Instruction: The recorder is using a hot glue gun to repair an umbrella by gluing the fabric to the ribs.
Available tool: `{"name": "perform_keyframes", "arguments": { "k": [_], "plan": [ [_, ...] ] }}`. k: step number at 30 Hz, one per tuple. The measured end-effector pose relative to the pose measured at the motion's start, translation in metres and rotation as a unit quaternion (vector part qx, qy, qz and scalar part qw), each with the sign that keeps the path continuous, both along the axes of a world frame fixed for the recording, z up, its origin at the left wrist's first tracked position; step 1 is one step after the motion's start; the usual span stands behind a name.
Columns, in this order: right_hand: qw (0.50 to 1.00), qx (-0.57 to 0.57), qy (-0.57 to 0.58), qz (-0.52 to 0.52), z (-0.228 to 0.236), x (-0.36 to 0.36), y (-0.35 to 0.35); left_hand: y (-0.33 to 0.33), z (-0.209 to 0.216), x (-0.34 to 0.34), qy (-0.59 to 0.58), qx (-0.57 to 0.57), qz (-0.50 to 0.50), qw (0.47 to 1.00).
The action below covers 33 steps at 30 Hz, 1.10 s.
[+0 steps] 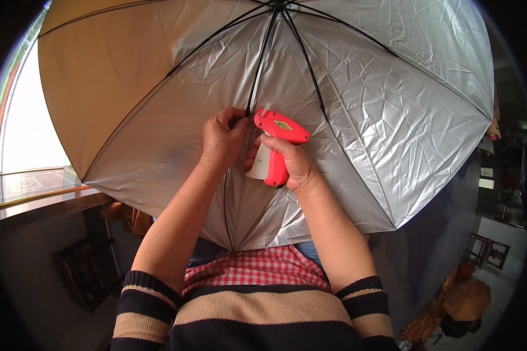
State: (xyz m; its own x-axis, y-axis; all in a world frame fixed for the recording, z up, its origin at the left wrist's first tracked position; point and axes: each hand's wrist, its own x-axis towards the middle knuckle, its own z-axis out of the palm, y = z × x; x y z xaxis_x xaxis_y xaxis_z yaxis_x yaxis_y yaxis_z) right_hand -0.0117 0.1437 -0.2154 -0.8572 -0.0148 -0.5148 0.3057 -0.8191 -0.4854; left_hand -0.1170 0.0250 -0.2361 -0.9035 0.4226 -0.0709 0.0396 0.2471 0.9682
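Observation:
An opened umbrella (357,175) with a silver inner lining spreads in front of me, its black ribs (304,58) meeting at the top middle. My left hand (223,136) pinches a black rib near its joint, with fingertips closed there; whether lining is caught in the pinch is hidden. In my right hand (295,164) is a red and white tagging gun (278,126), gripped by its handle. The gun's nose points up and left, close beside the left fingertips at the rib. My right fingers wrap around the white trigger side.
A bright window (23,128) with a ledge (41,205) lies on the left. Dark wooden furniture (85,272) stands at lower left. Several brown folded or bunched items (465,301) are on the floor at lower right. A red checked cloth (257,269) covers my lap.

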Motion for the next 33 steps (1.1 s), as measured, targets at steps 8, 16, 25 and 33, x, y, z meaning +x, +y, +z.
{"name": "perform_keyframes", "arguments": {
  "k": [8,16,25,33],
  "plan": [
    [0.998,0.043,0.037,-0.003,0.001,-0.007,0.0,0.005,0.008,0.006,-0.095,0.037,-0.015,0.995],
    [0.989,0.138,0.007,-0.062,0.0,-0.009,0.004,-0.007,0.004,-0.021,0.038,-0.039,-0.07,0.996],
    [0.995,0.081,-0.05,0.015,0.017,0.037,0.009,-0.032,0.054,-0.079,0.419,-0.341,0.007,0.842],
    [0.982,0.173,-0.01,-0.08,-0.015,-0.001,-0.015,-0.003,0.005,-0.007,0.248,-0.323,-0.058,0.911]
  ]
}}
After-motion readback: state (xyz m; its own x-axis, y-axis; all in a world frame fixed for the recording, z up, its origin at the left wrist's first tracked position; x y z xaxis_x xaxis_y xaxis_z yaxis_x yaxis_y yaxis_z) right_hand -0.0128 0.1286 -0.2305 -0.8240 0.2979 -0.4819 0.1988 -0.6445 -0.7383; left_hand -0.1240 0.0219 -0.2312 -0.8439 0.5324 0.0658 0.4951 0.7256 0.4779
